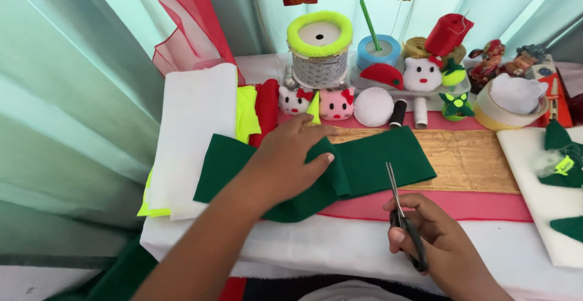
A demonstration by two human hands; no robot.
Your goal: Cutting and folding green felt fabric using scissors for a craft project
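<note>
- My left hand (285,164) lies flat, fingers spread, pinning folded green felt (364,167) mid-bench (340,246).
- My right hand (428,237) grips black-handled scissors (402,219); the blades look nearly shut, tips touching the felt's lower edge.
- Step, as I judge: starting a cut.
- The cut calls for the felt pinned taut and the blades opened.

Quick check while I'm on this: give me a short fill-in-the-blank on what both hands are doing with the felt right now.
1. The left hand presses flat on the ____ felt.
2. The right hand holds black-handled ____.
3. The blades' tip lies over the felt's ____ edge.

Missing words: green; scissors; lower
</note>
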